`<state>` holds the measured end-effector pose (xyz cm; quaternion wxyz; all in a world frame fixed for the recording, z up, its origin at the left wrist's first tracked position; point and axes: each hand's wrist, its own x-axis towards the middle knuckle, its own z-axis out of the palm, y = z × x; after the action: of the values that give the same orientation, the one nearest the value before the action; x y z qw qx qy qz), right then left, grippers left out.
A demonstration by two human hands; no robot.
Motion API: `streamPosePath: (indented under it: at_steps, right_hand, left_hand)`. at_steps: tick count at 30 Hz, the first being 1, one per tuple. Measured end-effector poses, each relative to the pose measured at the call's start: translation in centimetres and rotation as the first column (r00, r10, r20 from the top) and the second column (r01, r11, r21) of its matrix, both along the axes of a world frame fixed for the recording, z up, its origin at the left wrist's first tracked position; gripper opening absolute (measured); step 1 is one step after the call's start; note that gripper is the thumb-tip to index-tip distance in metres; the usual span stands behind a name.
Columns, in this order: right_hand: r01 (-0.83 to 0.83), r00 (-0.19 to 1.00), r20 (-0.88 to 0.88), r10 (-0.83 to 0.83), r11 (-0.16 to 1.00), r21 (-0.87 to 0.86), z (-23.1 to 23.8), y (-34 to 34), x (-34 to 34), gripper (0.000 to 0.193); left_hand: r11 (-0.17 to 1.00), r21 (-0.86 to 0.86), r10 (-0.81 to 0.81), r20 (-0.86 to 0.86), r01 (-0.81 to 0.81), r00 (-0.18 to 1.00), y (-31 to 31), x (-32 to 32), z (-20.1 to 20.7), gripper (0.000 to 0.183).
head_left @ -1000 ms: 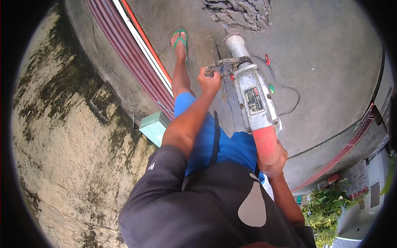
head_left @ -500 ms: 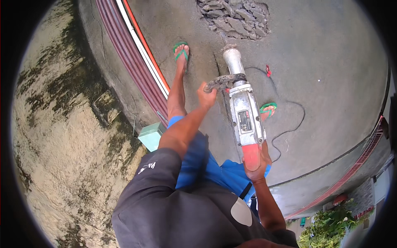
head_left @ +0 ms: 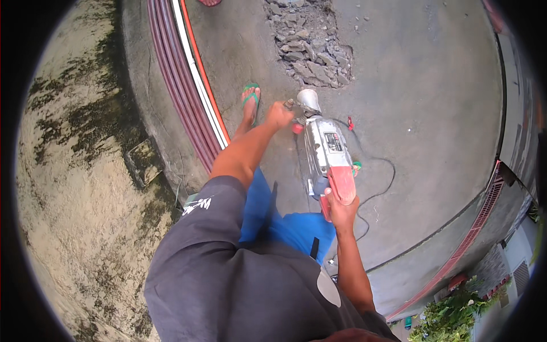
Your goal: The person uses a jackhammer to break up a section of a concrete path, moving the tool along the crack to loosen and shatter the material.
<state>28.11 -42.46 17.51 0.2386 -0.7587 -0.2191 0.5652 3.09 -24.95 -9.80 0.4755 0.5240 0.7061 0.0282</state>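
Observation:
A grey demolition hammer [head_left: 319, 142] with a red rear housing stands before me, its silver nose toward the broken concrete [head_left: 310, 54]. My left hand [head_left: 279, 115] is closed round the dark side handle near the nose. At the back end, my right hand [head_left: 342, 211] grips the red rear handle, thumb on the inner side. The chisel tip is hidden behind the tool's nose. Both forearms are stretched forward.
Long maroon, white and orange pipes [head_left: 196, 74] run along the left beside a stained wall [head_left: 85, 188]. A dark power cord [head_left: 393, 171] curls over the concrete floor [head_left: 421, 102] to the right. My left foot in a green flip-flop [head_left: 250, 97] stands near the pipes.
The hammer has swung more upright, its rear end raised and its nose foreshortened. Both hands have stayed on it. More of the broken concrete strip now shows, lower in view.

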Motion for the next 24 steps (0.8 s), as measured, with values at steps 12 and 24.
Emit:
streamPosePath:
  at_steps: [12, 24]
  right_hand:
    - [0.037, 0.999, -0.013, -0.036, 0.983, 0.181, -2.7, -0.6, -3.3, 0.030]
    - [-0.138, 0.984, 0.142, 0.108, 0.966, 0.219, 17.2, 3.2, 1.7, 0.027]
  left_hand:
    - [0.936, 0.256, -0.240, -0.030, 0.240, 0.970, -1.3, -4.1, -2.5, 0.045]
    - [0.975, 0.101, 0.180, 0.161, -0.197, 0.970, -2.0, 2.0, 16.1, 0.038]
